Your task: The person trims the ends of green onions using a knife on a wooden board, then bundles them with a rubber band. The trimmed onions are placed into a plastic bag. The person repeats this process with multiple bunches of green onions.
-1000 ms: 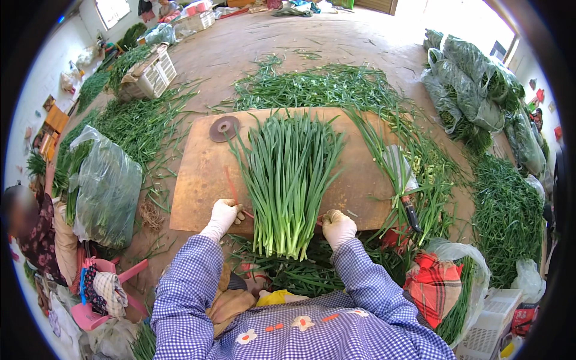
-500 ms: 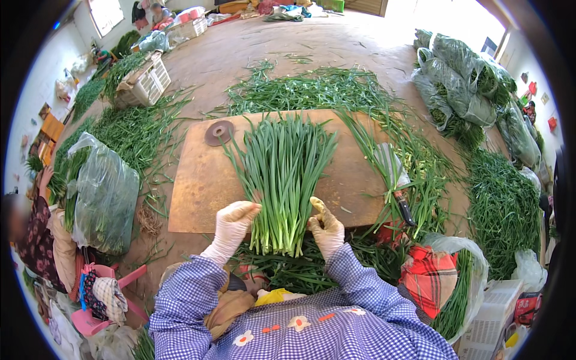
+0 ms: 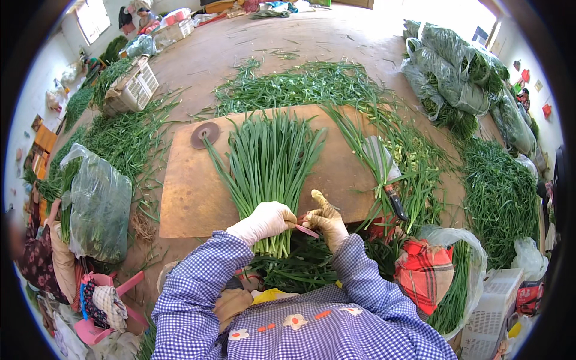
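A bundle of long green flat-leaved vegetable (image 3: 267,162) lies on a worn wooden board (image 3: 183,198), pale stalk ends over the near edge. My left hand (image 3: 264,223), in a pale glove, reaches across the lower stalks, fingers pinching a reddish-pink tie (image 3: 308,231) at the bundle's right side. My right hand (image 3: 327,221), in a stained glove, grips the tie there with index finger raised. A brown disc (image 3: 205,135) rests at the board's upper left. A cleaver (image 3: 396,201) with a black handle lies among loose leaves at the right.
Loose leaves (image 3: 294,84) are heaped around the board. Bagged bundles (image 3: 450,72) are stacked upper right; a plastic crate (image 3: 129,87) stands upper left. A co-worker (image 3: 39,264) works at the far left beside a large bag (image 3: 99,201). A pink chair (image 3: 99,327) is lower left.
My left hand has moved rightward from the bundle's left side across the stalks, carrying the tie round to meet my right hand, whose index finger is now raised higher.
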A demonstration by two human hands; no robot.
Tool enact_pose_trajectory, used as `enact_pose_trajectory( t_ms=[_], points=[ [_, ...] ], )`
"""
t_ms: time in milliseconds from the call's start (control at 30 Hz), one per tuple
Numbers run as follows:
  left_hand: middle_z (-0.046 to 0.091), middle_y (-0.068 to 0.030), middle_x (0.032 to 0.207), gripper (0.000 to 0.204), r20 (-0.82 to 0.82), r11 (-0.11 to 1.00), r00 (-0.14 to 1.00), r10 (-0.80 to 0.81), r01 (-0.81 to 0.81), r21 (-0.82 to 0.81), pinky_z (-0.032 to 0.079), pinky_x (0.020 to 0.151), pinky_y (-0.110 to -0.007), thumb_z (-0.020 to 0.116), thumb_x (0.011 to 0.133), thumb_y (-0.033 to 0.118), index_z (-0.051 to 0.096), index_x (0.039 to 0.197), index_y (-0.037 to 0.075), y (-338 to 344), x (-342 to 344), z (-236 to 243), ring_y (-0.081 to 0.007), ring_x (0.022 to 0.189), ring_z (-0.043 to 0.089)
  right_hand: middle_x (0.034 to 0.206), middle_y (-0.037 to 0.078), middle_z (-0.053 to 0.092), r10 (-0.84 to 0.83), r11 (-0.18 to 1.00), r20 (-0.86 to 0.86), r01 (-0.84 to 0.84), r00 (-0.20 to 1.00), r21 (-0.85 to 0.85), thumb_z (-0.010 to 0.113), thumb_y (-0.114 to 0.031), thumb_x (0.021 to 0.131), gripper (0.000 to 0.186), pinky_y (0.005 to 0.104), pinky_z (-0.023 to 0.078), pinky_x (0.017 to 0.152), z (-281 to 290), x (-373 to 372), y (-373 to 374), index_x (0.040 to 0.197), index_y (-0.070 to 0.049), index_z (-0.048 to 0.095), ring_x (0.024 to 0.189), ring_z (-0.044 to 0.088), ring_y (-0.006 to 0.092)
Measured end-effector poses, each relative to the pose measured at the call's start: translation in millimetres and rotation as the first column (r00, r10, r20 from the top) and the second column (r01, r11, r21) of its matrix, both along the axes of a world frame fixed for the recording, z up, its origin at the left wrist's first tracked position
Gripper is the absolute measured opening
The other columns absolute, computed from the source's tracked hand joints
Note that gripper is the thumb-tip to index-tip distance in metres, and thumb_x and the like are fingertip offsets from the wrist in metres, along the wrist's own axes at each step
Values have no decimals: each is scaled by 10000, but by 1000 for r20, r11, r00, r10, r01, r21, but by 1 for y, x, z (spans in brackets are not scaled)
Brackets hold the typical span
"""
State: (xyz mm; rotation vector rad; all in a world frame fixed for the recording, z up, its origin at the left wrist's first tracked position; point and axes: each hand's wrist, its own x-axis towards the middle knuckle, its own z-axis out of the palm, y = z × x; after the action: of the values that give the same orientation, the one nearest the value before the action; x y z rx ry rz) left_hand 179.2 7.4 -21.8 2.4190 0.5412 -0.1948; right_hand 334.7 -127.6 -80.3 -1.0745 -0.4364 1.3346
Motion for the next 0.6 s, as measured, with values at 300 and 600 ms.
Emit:
enact_pose_trajectory(
  t_ms=[300, 600],
  points=[
    [680, -90, 807, 244, 69, 969, 983, 169, -179, 172, 525, 708, -363, 669, 805, 232, 678, 1031, 140, -10, 7, -4, -278, 792, 661, 781, 48, 599, 182, 977, 938, -165, 295, -137, 609, 57, 824, 847, 275, 497, 743, 38, -23, 9, 1509, -218, 194, 712, 551, 121],
    [690, -56, 806, 196, 106, 961, 983, 152, -172, 215, 524, 708, -339, 638, 816, 291, 720, 939, 162, -14, 12, -20, -264, 772, 660, 846, 16, 606, 16, 994, 500, 40, 866, -102, 593, 21, 885, 633, 230, 497, 714, 36, -40, 7, 1453, -103, 344, 725, 559, 85]
  ],
)
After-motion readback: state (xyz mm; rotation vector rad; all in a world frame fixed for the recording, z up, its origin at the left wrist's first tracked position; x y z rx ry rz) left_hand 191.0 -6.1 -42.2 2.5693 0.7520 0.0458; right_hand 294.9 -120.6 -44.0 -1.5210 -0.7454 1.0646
